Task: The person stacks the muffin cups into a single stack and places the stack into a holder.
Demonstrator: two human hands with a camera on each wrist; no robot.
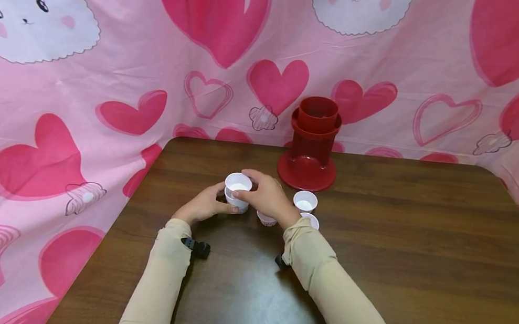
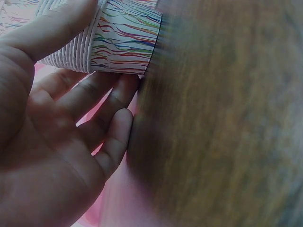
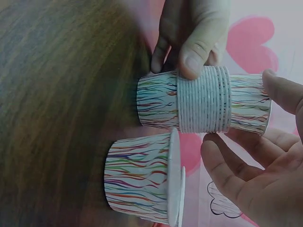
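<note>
A stack of small paper cups, white with colourful wavy lines, stands upright on the table. My left hand holds it low from the left, the thumb on the near side and the fingers behind. At the top, my right hand pinches the uppermost cup between thumb and fingers. That cup sticks up well above the tightly packed rims, its lower part inside the stack. Beside the stack is a single cup, partly hidden under my right hand. Two more cups, one of them farther back, stand by my right wrist.
A red stand with a round base and a cylindrical top is behind the cups, near the table's back edge. Pink heart-patterned cloth hangs behind and to the left of the brown wooden table.
</note>
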